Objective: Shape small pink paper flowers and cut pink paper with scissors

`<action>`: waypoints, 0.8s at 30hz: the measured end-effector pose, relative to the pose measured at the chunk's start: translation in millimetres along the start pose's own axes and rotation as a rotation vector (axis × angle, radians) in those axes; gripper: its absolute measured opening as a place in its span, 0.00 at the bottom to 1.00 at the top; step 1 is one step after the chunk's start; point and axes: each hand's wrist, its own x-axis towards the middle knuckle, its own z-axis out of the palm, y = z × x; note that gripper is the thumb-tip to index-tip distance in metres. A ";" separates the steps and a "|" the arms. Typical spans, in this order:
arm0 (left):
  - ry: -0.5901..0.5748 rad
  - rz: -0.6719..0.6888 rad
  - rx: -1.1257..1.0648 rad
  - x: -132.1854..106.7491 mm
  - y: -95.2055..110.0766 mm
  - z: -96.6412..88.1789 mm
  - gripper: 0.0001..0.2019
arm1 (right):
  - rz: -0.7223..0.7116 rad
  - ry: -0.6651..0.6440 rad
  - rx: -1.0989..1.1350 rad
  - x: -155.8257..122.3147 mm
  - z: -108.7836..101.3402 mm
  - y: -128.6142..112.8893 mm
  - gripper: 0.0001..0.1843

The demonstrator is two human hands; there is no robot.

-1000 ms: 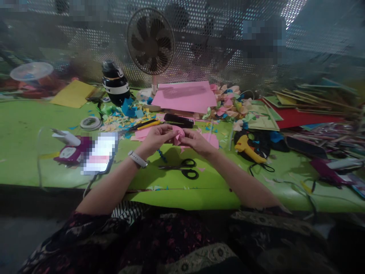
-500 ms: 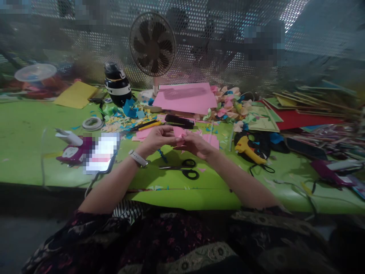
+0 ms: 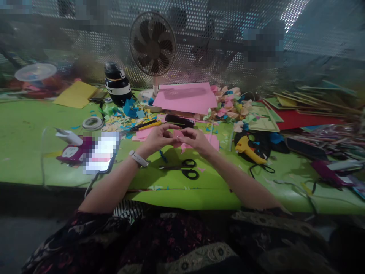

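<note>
Between my two hands is a small pink paper piece (image 3: 178, 137), curved like a petal. My left hand (image 3: 159, 139) pinches its left side between thumb and fingers, with a white watch band on the wrist. From the other side, my right hand (image 3: 196, 140) grips it with thumb and fingertips. Black-handled scissors (image 3: 186, 168) lie on the green tabletop below the hands, blades pointing left. Pink paper sheets (image 3: 213, 141) lie beneath and behind the hands. A black stapler (image 3: 179, 121) rests just beyond the fingers.
A phone (image 3: 102, 154) lies left of my forearm. To the right is a yellow glue gun (image 3: 249, 149). Behind stand a fan (image 3: 153, 45) and a dark bottle (image 3: 117, 85), near paper scraps (image 3: 122, 121), a pink sheet (image 3: 185, 97) and a heap of paper petals (image 3: 230, 102). A tape roll (image 3: 92, 123) lies left.
My right hand has shifted its fingers over the top of the pink paper piece, which has turned and shows more of its face. My left hand stays nearly in place.
</note>
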 end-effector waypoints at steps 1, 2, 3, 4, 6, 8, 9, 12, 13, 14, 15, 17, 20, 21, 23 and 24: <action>-0.004 0.000 0.005 0.2 -1.4 -0.3 0.29 | -0.023 -0.002 -0.024 -0.9 1.5 1.3 0.17; -0.008 -0.003 0.003 0.5 -2.6 -0.4 0.29 | -0.042 0.000 -0.036 -1.6 3.0 2.6 0.17; -0.013 -0.008 -0.007 1.0 -3.7 -0.5 0.30 | -0.061 0.005 -0.043 -2.1 4.0 3.6 0.17; -0.021 -0.014 -0.026 1.6 -4.7 -0.7 0.30 | -0.081 0.016 -0.051 -2.3 4.6 4.2 0.17; -0.041 -0.025 -0.079 3.2 -6.2 -1.3 0.29 | -0.120 0.055 -0.083 -1.7 3.6 3.9 0.16; -0.061 -0.036 -0.124 4.7 -7.0 -2.2 0.27 | -0.137 0.091 -0.127 -0.2 0.3 2.1 0.16; -0.066 -0.040 -0.140 5.1 -6.9 -2.5 0.26 | -0.140 0.103 -0.153 0.6 -1.7 1.0 0.15; -0.067 -0.028 -0.153 4.2 -4.3 -1.8 0.25 | -0.154 0.137 -0.215 2.6 -5.9 -1.1 0.13; -0.066 -0.017 -0.140 3.2 -2.9 -0.7 0.26 | -0.162 0.155 -0.230 2.8 -6.2 -1.2 0.13; -0.065 -0.002 -0.115 2.1 -1.4 0.8 0.28 | -0.171 0.178 -0.243 2.9 -5.8 -1.0 0.13; -0.060 0.015 -0.077 1.1 -0.3 2.6 0.31 | -0.182 0.203 -0.256 2.7 -4.9 -0.6 0.12; -0.022 0.048 0.007 -0.4 0.5 6.3 0.34 | -0.205 0.244 -0.278 1.9 -2.5 0.2 0.12; 0.035 0.069 0.042 -0.1 -2.1 9.5 0.32 | -0.218 0.282 -0.288 0.8 -0.2 1.1 0.12; 0.042 0.068 0.023 0.3 -3.2 9.7 0.29 | -0.218 0.287 -0.290 0.6 -0.2 1.4 0.12; 0.056 0.067 -0.026 1.2 -4.8 8.8 0.25 | -0.209 0.284 -0.299 0.8 -0.5 2.7 0.12; 0.070 0.070 -0.044 1.6 -5.2 8.1 0.24 | -0.199 0.275 -0.302 1.1 -0.7 3.6 0.13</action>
